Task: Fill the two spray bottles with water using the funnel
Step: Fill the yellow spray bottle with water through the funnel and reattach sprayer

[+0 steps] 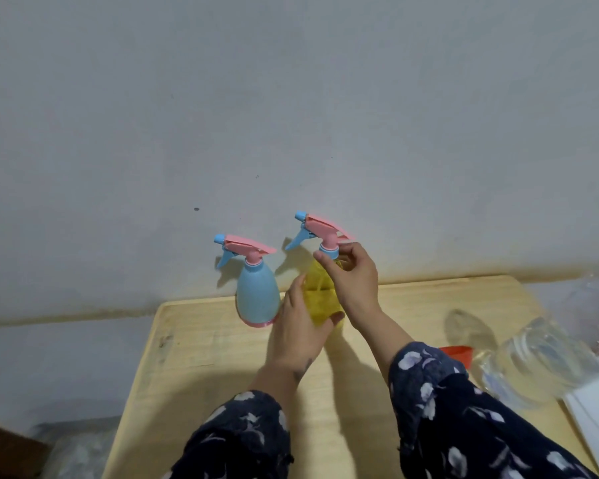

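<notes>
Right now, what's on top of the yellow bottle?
The pink and blue spray head sits on the yellow bottle. The right hand grips its collar, hiding the neck; whether it's unscrewed can't be seen.

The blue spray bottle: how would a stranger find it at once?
On the wooden table, look at the far edge by the wall. Two spray bottles stand there; the blue spray bottle is the left one, opaque with a pink base, untouched, unlike the yellow spray bottle.
</notes>
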